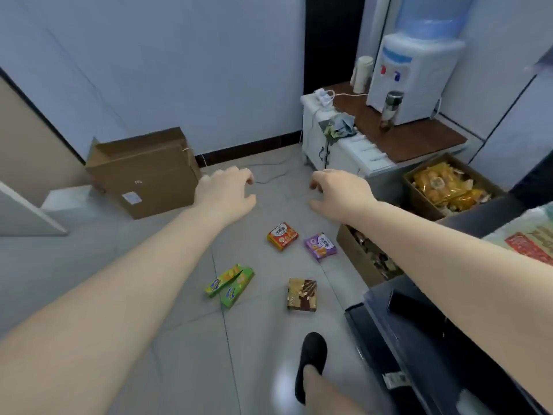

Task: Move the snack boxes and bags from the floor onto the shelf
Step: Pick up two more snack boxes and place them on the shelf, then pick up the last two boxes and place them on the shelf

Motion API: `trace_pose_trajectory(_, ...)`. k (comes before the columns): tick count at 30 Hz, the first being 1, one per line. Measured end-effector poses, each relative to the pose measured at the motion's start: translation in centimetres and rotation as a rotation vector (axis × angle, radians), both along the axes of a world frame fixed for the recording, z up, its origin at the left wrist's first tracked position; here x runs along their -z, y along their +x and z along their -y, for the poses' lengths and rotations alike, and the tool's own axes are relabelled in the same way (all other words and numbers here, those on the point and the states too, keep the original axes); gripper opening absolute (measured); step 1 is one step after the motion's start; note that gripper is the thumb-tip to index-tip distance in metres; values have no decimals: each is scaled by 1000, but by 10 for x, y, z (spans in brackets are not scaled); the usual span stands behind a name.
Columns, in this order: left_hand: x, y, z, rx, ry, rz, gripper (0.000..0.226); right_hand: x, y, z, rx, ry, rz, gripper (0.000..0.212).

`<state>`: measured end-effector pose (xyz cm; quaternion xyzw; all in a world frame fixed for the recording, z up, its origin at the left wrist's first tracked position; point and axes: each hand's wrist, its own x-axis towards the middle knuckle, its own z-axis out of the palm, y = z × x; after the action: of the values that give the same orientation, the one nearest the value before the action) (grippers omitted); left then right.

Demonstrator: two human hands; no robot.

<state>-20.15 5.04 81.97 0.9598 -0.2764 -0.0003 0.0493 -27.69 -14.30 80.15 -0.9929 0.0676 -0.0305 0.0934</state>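
Black shoe [311, 363] of mine stands lowest on the grey floor [167, 339]. Above it, mid-frame, lie a brown box [302, 295], two green boxes [230, 284], an orange box [282, 236] and a purple box [320, 245]. Higher, my left hand [227, 194] and right hand [338, 194] hover, fingers loosely curled, each grip empty.

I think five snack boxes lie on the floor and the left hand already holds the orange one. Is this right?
Not quite. In the head view the left hand holds nothing; the orange box lies on the floor with the other four. Five boxes is correct.
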Motion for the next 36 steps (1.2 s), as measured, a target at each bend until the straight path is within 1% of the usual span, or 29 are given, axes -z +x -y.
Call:
trace_pose_trajectory(3,35,42,-3,-109,36,-68,34,41,52,9,-4,89,-77,34)
trace_pose_trajectory(6,73,81,2,-230,42,-204,34,82,99,23,35,193,-199,35)
trace_pose_trajectory(8,107,106,6,-303,60,-291,34,115,129,33,60,230,-270,33)
trace_pose_trajectory(12,182,145,9,-424,68,-422,35,185,180,46,134,342,-348,28)
trace_pose_trajectory(17,302,177,5,-521,109,-564,35,306,225,58,250,432,-471,27)
trace_pose_trajectory(22,452,199,-4,-622,121,-671,41,463,236,64,430,530,-657,39)
trace_pose_trajectory(26,583,208,-10,-613,159,-740,51,595,232,56,479,465,-740,58)
trace_pose_trajectory(30,704,211,-24,-605,228,-766,55,717,223,45,566,470,-839,74)
trace_pose_trajectory(31,730,211,-29,-588,267,-770,57,744,219,44,566,439,-870,75)
trace_pose_trajectory(34,800,217,-49,-537,366,-758,66,811,208,50,508,235,-943,78)
trace_pose_trajectory(36,839,224,-63,-537,390,-735,73,846,206,53,503,193,-968,96)
